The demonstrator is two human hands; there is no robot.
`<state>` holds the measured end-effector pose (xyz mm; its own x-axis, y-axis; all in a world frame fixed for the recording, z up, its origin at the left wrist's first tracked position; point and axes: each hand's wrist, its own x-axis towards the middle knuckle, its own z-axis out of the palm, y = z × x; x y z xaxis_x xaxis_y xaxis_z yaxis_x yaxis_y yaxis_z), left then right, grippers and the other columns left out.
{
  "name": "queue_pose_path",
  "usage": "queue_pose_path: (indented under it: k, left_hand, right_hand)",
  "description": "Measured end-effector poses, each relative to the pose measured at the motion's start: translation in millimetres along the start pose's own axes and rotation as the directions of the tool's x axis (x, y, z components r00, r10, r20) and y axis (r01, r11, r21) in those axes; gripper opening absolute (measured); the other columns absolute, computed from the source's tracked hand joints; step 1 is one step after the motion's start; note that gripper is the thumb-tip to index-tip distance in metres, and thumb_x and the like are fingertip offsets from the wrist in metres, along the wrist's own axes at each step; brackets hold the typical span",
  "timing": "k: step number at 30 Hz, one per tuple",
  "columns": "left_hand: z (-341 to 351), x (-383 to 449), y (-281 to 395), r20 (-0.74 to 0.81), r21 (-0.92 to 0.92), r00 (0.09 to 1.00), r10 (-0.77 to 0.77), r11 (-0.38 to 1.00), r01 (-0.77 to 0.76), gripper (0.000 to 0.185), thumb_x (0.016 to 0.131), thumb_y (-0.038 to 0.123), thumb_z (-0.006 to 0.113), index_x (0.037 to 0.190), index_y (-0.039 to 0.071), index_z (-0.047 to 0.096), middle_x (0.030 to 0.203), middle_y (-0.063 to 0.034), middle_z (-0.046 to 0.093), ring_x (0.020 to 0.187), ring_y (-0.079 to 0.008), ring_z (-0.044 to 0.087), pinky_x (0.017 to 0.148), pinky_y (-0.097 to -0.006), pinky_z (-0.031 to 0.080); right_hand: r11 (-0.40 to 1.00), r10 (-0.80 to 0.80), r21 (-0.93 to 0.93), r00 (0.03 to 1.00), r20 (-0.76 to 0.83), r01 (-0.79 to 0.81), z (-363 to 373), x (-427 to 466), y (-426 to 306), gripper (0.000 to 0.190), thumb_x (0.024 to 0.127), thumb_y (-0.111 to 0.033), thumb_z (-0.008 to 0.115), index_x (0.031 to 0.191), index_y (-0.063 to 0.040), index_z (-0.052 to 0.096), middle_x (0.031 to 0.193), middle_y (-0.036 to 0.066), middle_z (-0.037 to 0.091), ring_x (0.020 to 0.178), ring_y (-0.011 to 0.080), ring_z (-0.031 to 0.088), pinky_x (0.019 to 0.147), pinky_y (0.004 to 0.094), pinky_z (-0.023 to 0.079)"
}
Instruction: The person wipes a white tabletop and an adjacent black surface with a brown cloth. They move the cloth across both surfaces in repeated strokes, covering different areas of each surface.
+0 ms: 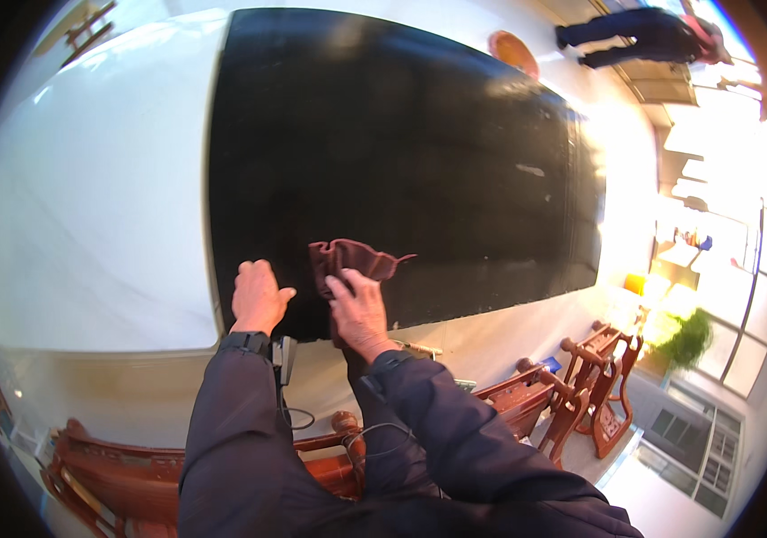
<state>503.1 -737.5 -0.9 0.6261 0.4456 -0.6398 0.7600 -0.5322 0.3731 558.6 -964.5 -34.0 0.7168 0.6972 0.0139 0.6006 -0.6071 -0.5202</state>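
A large, glossy black tabletop or panel [417, 148] lies before me, with light reflected on its far side and pale scuffs toward the right. In my right hand [363, 313] is a dark maroon cloth [356, 259], bunched under the fingers and spread out ahead of them over the black surface. The cloth's edge is folded, and a thin loose end sticks out to the right. My left hand [262, 296] holds nothing. Its thumb points right, and it is at the near left corner of the black surface; whether it touches is unclear.
A glossy white surface [101, 188] adjoins on the left. Carved wooden chairs [114, 464] [524, 397] stand along the near side. A cable [302, 420] hangs beside a grey device [287, 360]. Beyond the far edge are a round reddish-brown seat [514, 52] and a standing person [645, 37].
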Motion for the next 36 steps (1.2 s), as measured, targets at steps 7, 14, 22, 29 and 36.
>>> queue_pose_path:
  k: [7,14,22,29,36]
  left_hand:
    - [-12,-35,-80,-0.198,-0.439,0.976,0.095,0.881,-0.175,0.018,0.094,0.013,0.079,0.099,0.003,0.065,0.099,-0.0127,0.064,0.090,-0.0329,0.068,0.081,-0.0431,0.056]
    - [-52,-84,-261,-0.489,-0.358,0.859,-0.153,0.933,-0.037,0.017,0.095,0.013,0.079,0.100,0.004,0.065,0.101,-0.0136,0.065,0.088,-0.0323,0.069,0.078,-0.0453,0.056]
    - [-115,-68,-346,-0.535,-0.196,0.826,-0.180,0.977,0.086,0.023,0.095,0.014,0.081,0.107,0.005,0.063,0.113,-0.0123,0.062,0.090,-0.0323,0.068,0.080,-0.0465,0.056]
    - [-160,-16,-374,-0.775,0.146,0.630,0.050,0.984,0.100,0.050,0.096,0.019,0.081,0.140,0.006,0.060,0.156,-0.0153,0.050,0.141,-0.0369,0.051,0.115,-0.0497,0.047]
    - [-183,36,-413,-0.756,0.241,0.650,0.082,0.958,0.159,0.074,0.104,0.034,0.071,0.166,0.010,0.040,0.175,-0.0133,0.033,0.161,-0.0333,0.033,0.132,-0.0514,0.030]
  right_hand:
    - [0.993,0.094,0.064,0.995,0.029,-0.095,-22,20,10,0.043,0.094,-0.001,0.074,0.136,-0.007,0.072,0.141,0.017,0.060,0.130,0.0396,0.058,0.114,0.0473,0.049]
    - [0.942,-0.038,0.333,0.999,-0.035,0.047,20,89,-115,0.043,0.096,-0.003,0.075,0.138,-0.006,0.070,0.141,0.020,0.061,0.127,0.0402,0.064,0.109,0.0447,0.053]
    - [0.929,-0.367,0.062,0.930,0.003,0.366,111,162,-184,0.055,0.093,-0.010,0.077,0.146,-0.007,0.064,0.161,0.019,0.049,0.147,0.0437,0.046,0.124,0.0530,0.040]
    - [0.935,-0.352,-0.035,0.936,0.023,0.353,113,155,-169,0.059,0.092,-0.010,0.071,0.151,-0.010,0.063,0.167,0.017,0.047,0.151,0.0419,0.044,0.126,0.0527,0.037]
    - [0.945,-0.303,-0.097,0.947,0.104,0.313,109,150,-167,0.062,0.092,-0.013,0.069,0.153,-0.014,0.062,0.170,0.015,0.045,0.154,0.0418,0.042,0.129,0.0528,0.035]
